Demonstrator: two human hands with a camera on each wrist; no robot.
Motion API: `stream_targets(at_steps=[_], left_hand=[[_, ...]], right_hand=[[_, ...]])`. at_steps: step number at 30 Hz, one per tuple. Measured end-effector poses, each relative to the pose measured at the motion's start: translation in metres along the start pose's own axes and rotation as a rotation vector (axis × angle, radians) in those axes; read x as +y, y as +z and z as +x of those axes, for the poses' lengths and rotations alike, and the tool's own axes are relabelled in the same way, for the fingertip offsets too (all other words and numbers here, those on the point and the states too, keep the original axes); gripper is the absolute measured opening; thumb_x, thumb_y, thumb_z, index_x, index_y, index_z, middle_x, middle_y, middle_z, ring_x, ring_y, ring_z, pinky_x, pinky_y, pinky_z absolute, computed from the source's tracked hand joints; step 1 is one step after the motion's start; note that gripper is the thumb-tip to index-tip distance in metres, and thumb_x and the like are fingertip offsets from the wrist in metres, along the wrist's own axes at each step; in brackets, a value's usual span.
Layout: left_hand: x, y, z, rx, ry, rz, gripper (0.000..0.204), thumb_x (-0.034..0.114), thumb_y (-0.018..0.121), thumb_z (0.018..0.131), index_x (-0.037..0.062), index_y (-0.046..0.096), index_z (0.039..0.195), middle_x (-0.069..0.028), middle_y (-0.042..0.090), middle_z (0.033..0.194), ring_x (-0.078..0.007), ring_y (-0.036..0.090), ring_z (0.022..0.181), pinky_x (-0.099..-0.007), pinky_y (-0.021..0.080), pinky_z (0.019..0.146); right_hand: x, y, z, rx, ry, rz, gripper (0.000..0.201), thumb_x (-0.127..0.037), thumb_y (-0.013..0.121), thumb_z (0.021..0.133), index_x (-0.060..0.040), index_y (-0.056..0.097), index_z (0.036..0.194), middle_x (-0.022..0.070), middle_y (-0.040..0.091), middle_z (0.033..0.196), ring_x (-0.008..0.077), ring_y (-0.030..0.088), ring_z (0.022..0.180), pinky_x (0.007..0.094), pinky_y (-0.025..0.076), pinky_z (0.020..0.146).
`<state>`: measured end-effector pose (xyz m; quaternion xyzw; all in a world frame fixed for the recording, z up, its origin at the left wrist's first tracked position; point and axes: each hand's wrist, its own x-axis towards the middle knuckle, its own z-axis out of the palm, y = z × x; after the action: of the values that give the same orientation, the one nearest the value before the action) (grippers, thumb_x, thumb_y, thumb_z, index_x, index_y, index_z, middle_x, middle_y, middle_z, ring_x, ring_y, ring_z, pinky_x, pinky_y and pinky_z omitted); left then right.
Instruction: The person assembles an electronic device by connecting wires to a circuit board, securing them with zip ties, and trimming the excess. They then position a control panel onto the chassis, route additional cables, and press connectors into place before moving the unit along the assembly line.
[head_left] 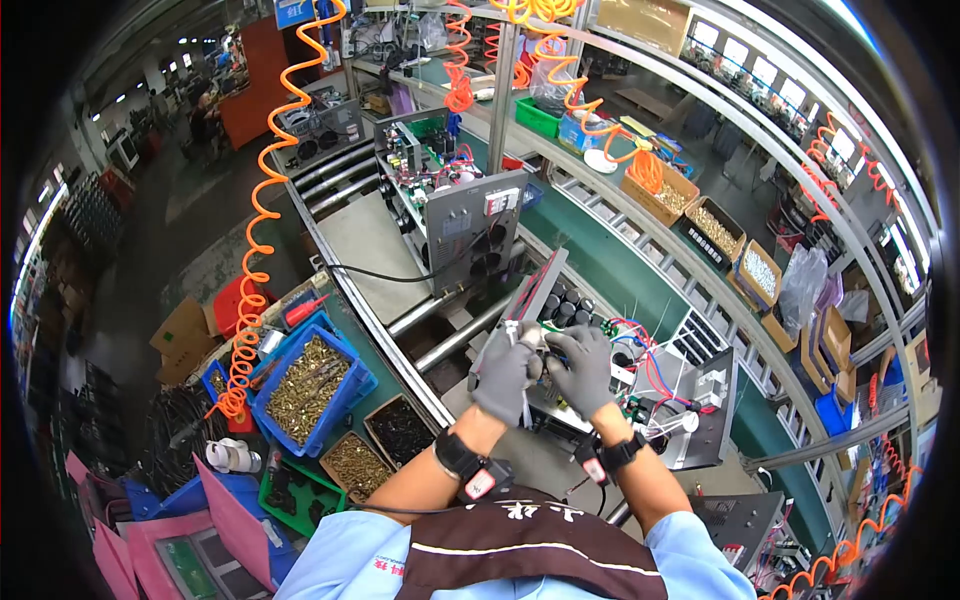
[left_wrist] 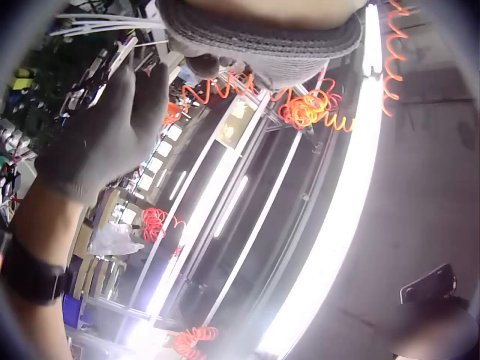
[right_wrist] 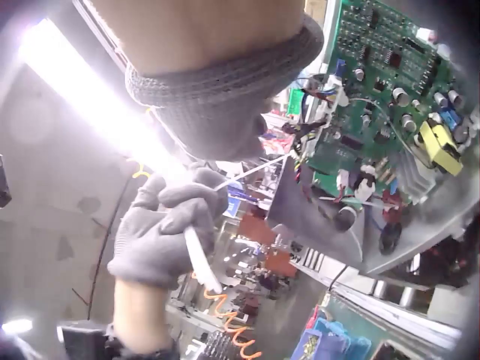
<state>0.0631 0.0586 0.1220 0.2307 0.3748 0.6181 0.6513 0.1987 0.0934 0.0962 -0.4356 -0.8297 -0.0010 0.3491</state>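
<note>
My gloved left hand (head_left: 505, 372) is curled around a bundle of white cable ties (right_wrist: 199, 259), whose thin ends (left_wrist: 105, 28) fan out in the left wrist view. One thin white tie (right_wrist: 255, 171) runs from its fingers to a bunch of dark wires (right_wrist: 306, 139) at a green circuit board (right_wrist: 382, 97). Close beside it, my gloved right hand (head_left: 583, 368) points its fingers into the same wiring; whether they pinch anything I cannot tell. Both hands are over an opened metal chassis (head_left: 700, 440) with black capacitors (head_left: 570, 308) and red and blue wires (head_left: 650, 360).
Another opened unit (head_left: 470, 225) stands farther along the roller conveyor (head_left: 450, 335). To the left are a blue bin of brass fittings (head_left: 310, 390), a green tray (head_left: 295, 495) and small parts boxes (head_left: 400, 430). An orange coiled hose (head_left: 262, 215) hangs on the left.
</note>
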Motion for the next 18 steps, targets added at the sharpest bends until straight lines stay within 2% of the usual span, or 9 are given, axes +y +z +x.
stream_targets(at_steps=[1, 4, 6, 8, 12, 13, 14, 16, 18], left_hand=[[0.004, -0.002, -0.002, -0.019, 0.094, -0.005, 0.019, 0.020, 0.043, 0.089, 0.0057, 0.054, 0.094, 0.0033, 0.047, 0.068, -0.0032, 0.039, 0.048, -0.0168, 0.030, 0.043], [0.011, -0.012, -0.010, -0.058, 0.101, 0.075, 0.028, 0.027, 0.037, 0.091, 0.0054, 0.055, 0.094, 0.0036, 0.047, 0.068, -0.0034, 0.037, 0.048, -0.0171, 0.028, 0.042], [0.007, -0.018, -0.018, -0.118, 0.019, 0.156, 0.035, 0.032, 0.033, 0.091, 0.0056, 0.055, 0.090, 0.0040, 0.046, 0.068, -0.0036, 0.037, 0.049, -0.0174, 0.028, 0.042], [0.008, -0.018, -0.028, -0.223, -0.114, 0.350, 0.034, 0.031, 0.033, 0.092, 0.0058, 0.055, 0.085, 0.0039, 0.045, 0.067, -0.0038, 0.038, 0.051, -0.0177, 0.029, 0.045], [-0.001, -0.032, -0.031, -0.345, -0.186, 0.168, 0.030, 0.029, 0.034, 0.092, 0.0065, 0.053, 0.086, 0.0029, 0.046, 0.067, -0.0044, 0.039, 0.054, -0.0175, 0.031, 0.049], [-0.006, -0.037, -0.032, -0.369, -0.123, 0.227, 0.029, 0.030, 0.037, 0.092, 0.0064, 0.053, 0.089, 0.0032, 0.046, 0.068, -0.0041, 0.039, 0.056, -0.0178, 0.031, 0.049], [-0.009, -0.040, -0.033, -0.374, -0.135, 0.214, 0.029, 0.030, 0.037, 0.092, 0.0064, 0.053, 0.089, 0.0032, 0.046, 0.068, -0.0041, 0.039, 0.056, -0.0178, 0.031, 0.049], [-0.016, -0.046, -0.036, -0.335, -0.250, 0.202, 0.028, 0.030, 0.040, 0.091, 0.0054, 0.054, 0.089, 0.0031, 0.045, 0.067, -0.0044, 0.038, 0.057, -0.0177, 0.031, 0.049], [-0.026, -0.058, -0.039, -0.418, -0.285, 0.175, 0.031, 0.032, 0.044, 0.090, 0.0025, 0.054, 0.086, 0.0016, 0.044, 0.065, -0.0062, 0.037, 0.053, -0.0181, 0.030, 0.048]], right_hand=[[-0.005, -0.007, -0.003, 0.033, 0.037, 0.094, 0.024, -0.014, 0.059, 0.067, -0.0105, 0.059, 0.091, 0.0075, 0.053, 0.084, 0.0250, 0.048, 0.085, 0.0366, 0.036, 0.076], [-0.031, -0.026, -0.006, 0.125, 0.288, 0.480, 0.030, -0.008, 0.057, 0.070, -0.0051, 0.058, 0.100, 0.0091, 0.053, 0.088, 0.0238, 0.050, 0.087, 0.0320, 0.041, 0.076], [-0.048, -0.039, 0.004, 0.140, 0.246, 0.480, 0.029, -0.008, 0.058, 0.071, -0.0044, 0.059, 0.100, 0.0089, 0.054, 0.086, 0.0218, 0.051, 0.086, 0.0305, 0.042, 0.075], [-0.048, -0.038, 0.004, -0.072, 0.158, 0.524, 0.025, -0.009, 0.060, 0.072, -0.0034, 0.062, 0.096, 0.0092, 0.054, 0.084, 0.0210, 0.052, 0.085, 0.0292, 0.042, 0.075], [-0.050, -0.039, -0.003, -0.224, 0.491, 0.907, 0.021, -0.010, 0.061, 0.072, -0.0022, 0.064, 0.091, 0.0093, 0.054, 0.081, 0.0202, 0.053, 0.079, 0.0292, 0.042, 0.073], [-0.047, -0.035, -0.008, -0.215, 0.524, 0.941, 0.017, -0.011, 0.062, 0.071, -0.0024, 0.064, 0.086, 0.0092, 0.054, 0.079, 0.0203, 0.054, 0.075, 0.0299, 0.042, 0.071], [-0.046, -0.032, -0.011, -0.218, 0.537, 0.928, 0.017, -0.011, 0.062, 0.071, -0.0024, 0.064, 0.086, 0.0092, 0.054, 0.079, 0.0203, 0.054, 0.075, 0.0299, 0.042, 0.071], [-0.043, -0.028, -0.019, -0.145, 0.399, 0.738, 0.013, -0.011, 0.062, 0.069, -0.0031, 0.063, 0.079, 0.0082, 0.054, 0.077, 0.0213, 0.053, 0.075, 0.0300, 0.042, 0.069], [-0.042, -0.022, -0.029, -0.027, 0.240, 0.461, 0.011, -0.013, 0.063, 0.068, -0.0057, 0.061, 0.076, 0.0072, 0.052, 0.073, 0.0224, 0.049, 0.072, 0.0309, 0.040, 0.065]])
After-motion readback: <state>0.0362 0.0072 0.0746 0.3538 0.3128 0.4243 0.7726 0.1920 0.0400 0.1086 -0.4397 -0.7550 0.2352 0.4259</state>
